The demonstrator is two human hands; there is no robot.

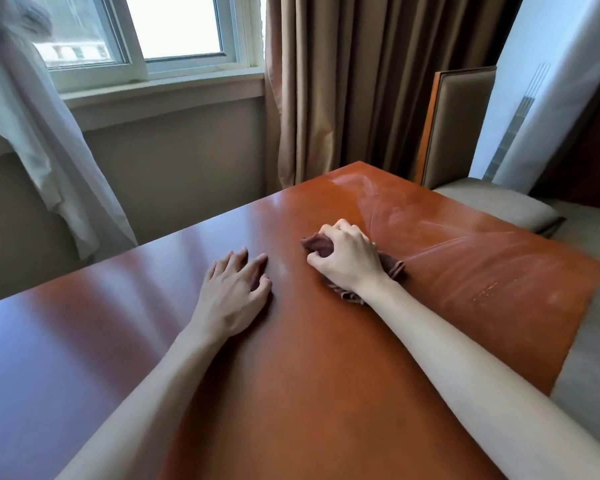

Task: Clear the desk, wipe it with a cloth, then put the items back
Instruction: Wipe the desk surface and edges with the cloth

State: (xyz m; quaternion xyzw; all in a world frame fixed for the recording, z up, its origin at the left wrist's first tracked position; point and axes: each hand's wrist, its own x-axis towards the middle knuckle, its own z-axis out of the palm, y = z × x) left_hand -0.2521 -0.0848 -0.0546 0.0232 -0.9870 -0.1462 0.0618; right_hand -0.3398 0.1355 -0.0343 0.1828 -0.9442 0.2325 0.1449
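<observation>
With the right hand clenched round the bunched brown cloth mid-desk and the left hand released flat beside it, overlap strokes toward the streaked far-right corner.

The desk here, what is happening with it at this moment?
A person is wiping the wooden desk. The right hand grips a bunched dark red cloth and presses it on the desktop, while the left hand rests on the surface with spread fingers. Pale wipe streaks show on the far right part. No items are on the visible desktop, so putting things back is not yet done.
</observation>
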